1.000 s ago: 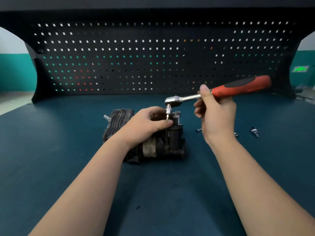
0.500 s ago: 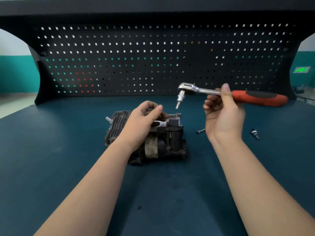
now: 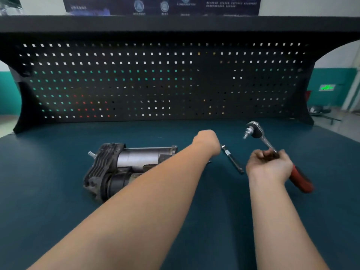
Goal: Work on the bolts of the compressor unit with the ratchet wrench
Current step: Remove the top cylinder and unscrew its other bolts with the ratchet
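Bench (image 3: 58, 221): ratchet wrench (image 3: 272, 151) now off compressor (image 3: 124, 166), right hand (image 3: 269, 166) gripping.

No legible text found. The dark poster (image 3: 161, 5) on the wall above the bench carries circular emblems and several lines of lettering, all too blurred to read. The green lit sign (image 3: 326, 87) on the teal wall at right shows bright marks, possibly an exit notice, but no characters can be made out. The compressor unit (image 3: 124, 164) and the ratchet wrench (image 3: 272, 151) show no readable markings.
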`<state>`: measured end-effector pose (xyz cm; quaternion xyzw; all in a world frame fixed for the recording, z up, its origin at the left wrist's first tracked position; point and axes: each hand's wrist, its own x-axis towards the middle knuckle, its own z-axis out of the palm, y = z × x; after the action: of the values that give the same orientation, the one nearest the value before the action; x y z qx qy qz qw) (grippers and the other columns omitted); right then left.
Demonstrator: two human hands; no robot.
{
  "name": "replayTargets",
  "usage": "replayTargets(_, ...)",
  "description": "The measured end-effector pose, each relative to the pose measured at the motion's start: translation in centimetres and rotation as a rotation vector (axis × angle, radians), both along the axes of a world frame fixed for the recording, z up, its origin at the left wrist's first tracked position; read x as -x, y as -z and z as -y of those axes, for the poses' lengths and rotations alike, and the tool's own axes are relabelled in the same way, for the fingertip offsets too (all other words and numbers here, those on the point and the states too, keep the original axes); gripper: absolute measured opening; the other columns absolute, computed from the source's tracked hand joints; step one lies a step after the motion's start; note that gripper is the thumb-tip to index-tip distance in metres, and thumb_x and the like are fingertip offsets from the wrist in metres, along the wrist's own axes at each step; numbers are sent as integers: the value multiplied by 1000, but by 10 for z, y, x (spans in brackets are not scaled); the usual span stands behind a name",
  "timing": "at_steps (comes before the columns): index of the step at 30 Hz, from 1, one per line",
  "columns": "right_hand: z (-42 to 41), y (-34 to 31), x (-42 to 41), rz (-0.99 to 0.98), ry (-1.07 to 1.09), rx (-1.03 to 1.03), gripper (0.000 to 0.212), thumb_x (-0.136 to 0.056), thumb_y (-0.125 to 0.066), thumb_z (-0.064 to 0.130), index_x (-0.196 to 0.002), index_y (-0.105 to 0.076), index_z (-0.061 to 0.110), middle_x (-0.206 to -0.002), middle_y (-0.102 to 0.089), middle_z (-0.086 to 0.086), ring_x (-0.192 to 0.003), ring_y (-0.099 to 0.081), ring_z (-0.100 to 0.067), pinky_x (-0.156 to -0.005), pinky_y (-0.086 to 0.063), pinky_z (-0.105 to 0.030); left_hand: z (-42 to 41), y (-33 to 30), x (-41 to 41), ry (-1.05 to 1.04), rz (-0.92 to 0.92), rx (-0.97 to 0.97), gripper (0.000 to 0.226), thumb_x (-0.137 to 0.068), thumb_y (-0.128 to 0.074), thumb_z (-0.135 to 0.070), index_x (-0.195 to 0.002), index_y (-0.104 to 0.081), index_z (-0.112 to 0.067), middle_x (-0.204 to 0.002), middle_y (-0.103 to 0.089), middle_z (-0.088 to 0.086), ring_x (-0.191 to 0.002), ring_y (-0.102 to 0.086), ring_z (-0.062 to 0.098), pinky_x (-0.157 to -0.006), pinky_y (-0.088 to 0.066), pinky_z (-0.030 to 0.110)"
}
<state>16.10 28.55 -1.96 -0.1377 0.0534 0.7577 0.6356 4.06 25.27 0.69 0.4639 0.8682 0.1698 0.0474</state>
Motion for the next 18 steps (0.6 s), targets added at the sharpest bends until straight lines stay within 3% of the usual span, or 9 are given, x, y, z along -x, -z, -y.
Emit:
replayTargets(3,-9,1,-5,-67,-34,19,30,-98,-43,14,-68,-40,15,-41,-38,6,-34,-36,-9,-39,-27,-17,-33,14,1,-38,17,53,17,-85,-49,-1,-70,-49,-8,-78,-55,4,-61,-49,17,-46,-38,23)
replayTargets(6,-13,1,-1,-61,-46,-6,31,-98,-44,14,-68,-41,15,-43,-39,6,-37,-36,-9,-40,-27,-19,-57,23,5,-61,1,73,26,-84,-51,0,-62,-39,-10,-67,-42,3,-54,-38,14,-44,-33,24)
replayTargets(9,-13,-2,6,-33,-59,-47,29,-98,-45,14,-69,-44,14,-44,-43,5,-37,-38,-8,-40,-28,-18,-67,33,8,-71,-8,83,26,-84,-58,-4,-65,-41,-9,-69,-43,3,-57,-44,16,-57,-41,27)
replayTargets(13,-11,-3,16,0,-107,-89,30,-99,-45,13,-70,-48,12,-43,-46,5,-35,-41,-6,-39,-30,-18,-70,43,12,-65,-27,111,28,-86,-63,-12,-69,-42,-9,-79,-46,3,-75,-51,21,-62,-42,27)
replayTargets(16,-7,-3,22,27,-144,-164,30,-100,-44,13,-70,-48,12,-44,-47,4,-36,-41,-6,-39,-30,-17,-59,23,16,-60,-71,82,12,-88,-61,-16,-93,-56,-6,-89,-51,5,-85,-56,24,-67,-44,26)
replayTargets(18,-4,-5,25,37,-160,-205,29,-99,-45,13,-71,-49,12,-47,-48,4,-38,-42,-6,-40,-31,-17,-41,-1,22,-53,-157,64,16,-90,-53,-11,-103,-60,-5,-94,-55,8,-92,-59,27,-69,-43,27)
